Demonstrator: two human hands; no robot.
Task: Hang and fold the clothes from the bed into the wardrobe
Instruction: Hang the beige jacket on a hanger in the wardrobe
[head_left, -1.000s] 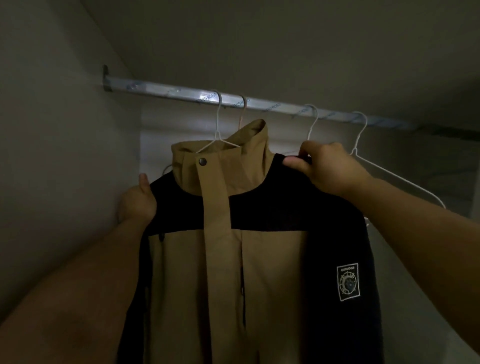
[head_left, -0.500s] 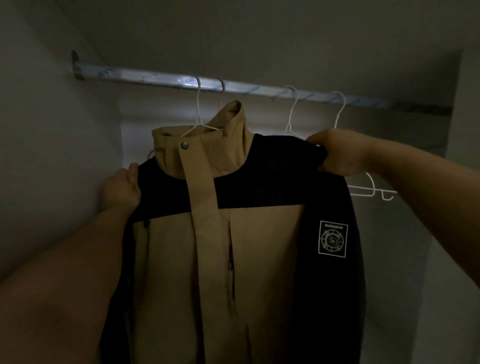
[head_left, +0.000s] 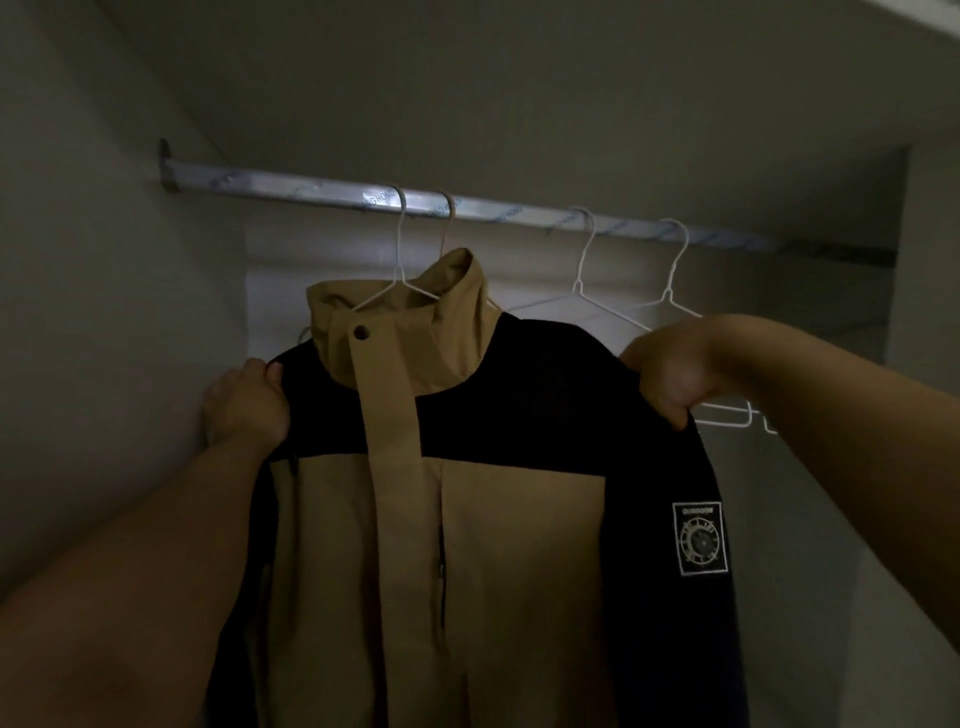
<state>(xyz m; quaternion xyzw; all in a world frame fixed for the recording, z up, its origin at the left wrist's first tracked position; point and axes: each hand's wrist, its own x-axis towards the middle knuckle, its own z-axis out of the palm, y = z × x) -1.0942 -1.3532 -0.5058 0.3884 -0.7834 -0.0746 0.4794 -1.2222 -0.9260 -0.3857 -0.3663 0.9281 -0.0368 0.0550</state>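
The jacket (head_left: 493, 519) is hanging inside the wardrobe, below the rail (head_left: 291, 183), with its front facing the camera. It is tan down the body and black across the shoulders and sleeves. The tan collar (head_left: 415, 317) is standing up, with a dark snap (head_left: 359, 332) showing on the front flap.

The left grip (head_left: 247, 402) is holding the jacket's black shoulder on the left of the frame. Its fingers are curling round the fabric edge and its thumb is lying on top. It is sitting just beside the wardrobe's side wall (head_left: 104, 338).

The right grip (head_left: 675, 371) is pinching the outer end of the other shoulder, where the sleeve is starting to drop. Its fingers are closing over the black cloth. A white square patch (head_left: 700, 538) is showing on that sleeve, below this grip.

A white hanger (head_left: 400, 244) is hooking over the rail, and its wire arms are lying inside the open collar. A second hook (head_left: 450, 215) is going over the rail just beside it and disappearing behind the collar. Whether that one is also carrying the jacket cannot be told.

Two bare white hangers (head_left: 586, 254) are hanging farther right on the rail, behind the right grip. The light is dim, and the lower hem is running out of view.
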